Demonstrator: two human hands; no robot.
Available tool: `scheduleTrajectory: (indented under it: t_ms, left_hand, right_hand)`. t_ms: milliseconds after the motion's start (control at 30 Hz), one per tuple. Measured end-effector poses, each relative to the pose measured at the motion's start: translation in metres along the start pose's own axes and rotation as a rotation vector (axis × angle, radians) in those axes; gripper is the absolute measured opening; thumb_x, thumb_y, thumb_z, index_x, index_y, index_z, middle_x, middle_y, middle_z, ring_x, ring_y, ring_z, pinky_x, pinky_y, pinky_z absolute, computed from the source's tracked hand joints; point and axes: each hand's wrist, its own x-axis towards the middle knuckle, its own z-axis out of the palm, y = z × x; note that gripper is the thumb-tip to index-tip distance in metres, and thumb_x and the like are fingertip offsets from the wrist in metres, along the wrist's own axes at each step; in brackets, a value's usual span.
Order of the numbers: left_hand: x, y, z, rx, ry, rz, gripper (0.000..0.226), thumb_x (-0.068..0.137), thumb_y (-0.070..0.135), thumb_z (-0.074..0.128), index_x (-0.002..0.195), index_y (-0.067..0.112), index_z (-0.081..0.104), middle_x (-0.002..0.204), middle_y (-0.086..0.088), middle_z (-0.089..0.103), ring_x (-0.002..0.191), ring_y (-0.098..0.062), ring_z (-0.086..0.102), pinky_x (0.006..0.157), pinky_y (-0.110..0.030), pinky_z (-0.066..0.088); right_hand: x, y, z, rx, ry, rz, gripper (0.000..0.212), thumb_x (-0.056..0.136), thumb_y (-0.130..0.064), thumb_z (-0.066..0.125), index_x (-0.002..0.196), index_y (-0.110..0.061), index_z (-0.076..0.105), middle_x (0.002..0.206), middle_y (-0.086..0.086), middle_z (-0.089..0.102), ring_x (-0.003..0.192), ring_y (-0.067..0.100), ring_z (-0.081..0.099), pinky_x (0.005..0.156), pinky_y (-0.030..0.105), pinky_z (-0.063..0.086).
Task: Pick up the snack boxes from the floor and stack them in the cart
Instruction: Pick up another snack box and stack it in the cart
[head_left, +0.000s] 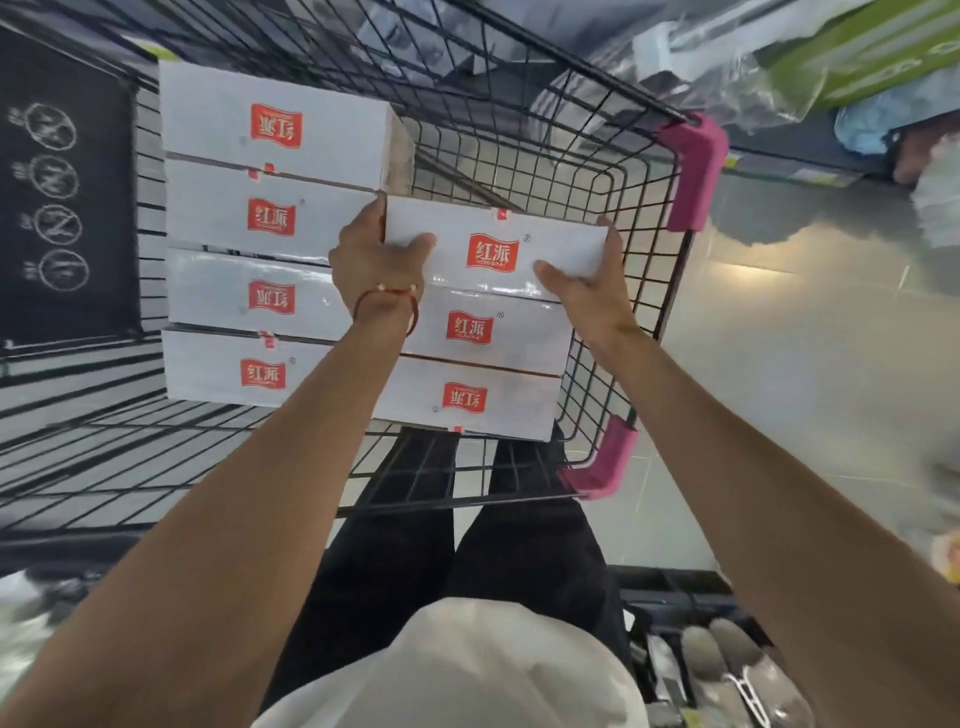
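Observation:
A white snack box (493, 249) with a red label is held between both hands over the black wire cart (644, 291). My left hand (371, 260) grips its left end, thumb on top. My right hand (587, 291) grips its right end, thumb on top. The box sits at the far end of a right-hand row, above two more white boxes (488, 332). On the left side of the cart lies a row of several identical boxes (270, 218). No box on the floor is in view.
The cart has pink corner guards (693, 171) on its right rim. A dark sign panel (62, 197) stands at the left. Grey tiled floor (779, 364) lies to the right. Packaged goods on shelving (862, 57) fill the upper right. My dark trousers show below the cart.

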Motion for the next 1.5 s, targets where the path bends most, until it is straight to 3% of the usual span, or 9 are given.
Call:
scheduleTrajectory:
  t_ms: [200,400,600,700,767,833,1033,1300,1500]
  left_hand:
    - [-0.004,0.005,0.012,-0.012,0.033,-0.066,0.042,0.088,0.036,0.072,0.124,0.017,0.062,0.131,-0.002,0.065,0.119,-0.024,0.062,0.1,-0.04,0.051]
    - [-0.025,0.007,0.003,-0.136,0.126,-0.176,0.042,0.091,0.016,0.069,0.132,0.015,0.059,0.133,-0.004,0.063,0.12,-0.023,0.06,0.1,-0.034,0.05]
    - [-0.077,0.009,-0.008,-0.379,0.106,-0.284,0.047,0.096,0.02,0.062,0.141,0.015,0.047,0.136,-0.007,0.06,0.125,-0.024,0.057,0.103,-0.027,0.039]
    - [-0.108,0.006,-0.008,-0.485,0.042,-0.273,0.038,0.096,0.013,0.058,0.134,0.014,0.052,0.127,-0.014,0.065,0.119,-0.034,0.06,0.108,-0.043,0.045]
    - [-0.127,0.008,-0.009,-0.53,-0.029,-0.271,0.035,0.094,0.008,0.057,0.129,0.017,0.056,0.12,-0.013,0.065,0.117,-0.036,0.06,0.106,-0.053,0.046]
    - [-0.15,0.019,-0.014,-0.632,-0.128,-0.274,0.026,0.097,0.001,0.053,0.115,0.018,0.059,0.11,-0.009,0.063,0.114,-0.034,0.059,0.102,-0.046,0.047]
    - [-0.203,0.052,-0.015,-0.619,-0.368,-0.142,0.024,0.099,0.011,0.055,0.121,0.019,0.062,0.123,-0.009,0.065,0.112,-0.028,0.064,0.103,-0.042,0.047]
    - [-0.233,0.088,-0.027,-0.398,-0.626,0.138,0.016,0.097,0.018,0.061,0.105,0.032,0.064,0.114,0.003,0.069,0.107,-0.013,0.064,0.093,-0.032,0.049]
    - [-0.269,0.105,-0.018,-0.255,-0.723,0.34,0.015,0.097,0.019,0.061,0.108,0.027,0.067,0.117,0.004,0.068,0.103,-0.003,0.06,0.091,-0.031,0.049]
  right_hand:
    - [0.007,0.002,-0.003,-0.054,-0.068,0.05,0.106,0.093,-0.003,0.073,0.165,-0.019,-0.003,0.151,0.003,0.049,0.13,0.015,0.051,0.115,0.035,0.044]
    - [-0.005,-0.001,-0.015,-0.078,-0.126,0.042,0.07,0.093,-0.001,0.067,0.152,-0.017,0.033,0.127,-0.001,0.062,0.117,0.017,0.063,0.098,0.036,0.058]
    - [-0.05,-0.002,-0.033,-0.071,-0.094,0.026,0.055,0.098,-0.016,0.067,0.15,-0.017,0.049,0.147,-0.001,0.054,0.124,0.016,0.057,0.11,0.029,0.045]
    - [-0.078,-0.002,-0.05,-0.007,-0.037,-0.015,0.039,0.098,-0.01,0.066,0.137,-0.014,0.063,0.135,0.0,0.064,0.118,0.017,0.062,0.11,0.035,0.049]
    - [-0.094,-0.005,-0.064,0.045,-0.016,-0.061,0.032,0.098,-0.007,0.065,0.13,-0.01,0.067,0.125,0.0,0.067,0.112,0.017,0.064,0.1,0.03,0.054]
    - [-0.11,-0.01,-0.08,0.084,0.001,-0.086,0.026,0.099,-0.003,0.062,0.124,-0.008,0.069,0.113,-0.003,0.068,0.101,0.01,0.064,0.085,0.017,0.051]
    - [-0.159,-0.013,-0.115,0.274,0.135,-0.1,0.023,0.099,-0.001,0.058,0.107,-0.021,0.068,0.111,0.005,0.071,0.1,0.019,0.066,0.093,0.031,0.052]
    - [-0.24,0.029,-0.127,0.656,0.386,-0.092,0.032,0.101,0.005,0.051,0.128,-0.004,0.065,0.119,0.015,0.072,0.092,0.018,0.067,0.082,0.025,0.054]
    - [-0.283,0.065,-0.138,0.905,0.568,-0.105,0.024,0.101,-0.002,0.056,0.112,-0.019,0.069,0.106,0.003,0.073,0.089,0.017,0.067,0.085,0.032,0.049]
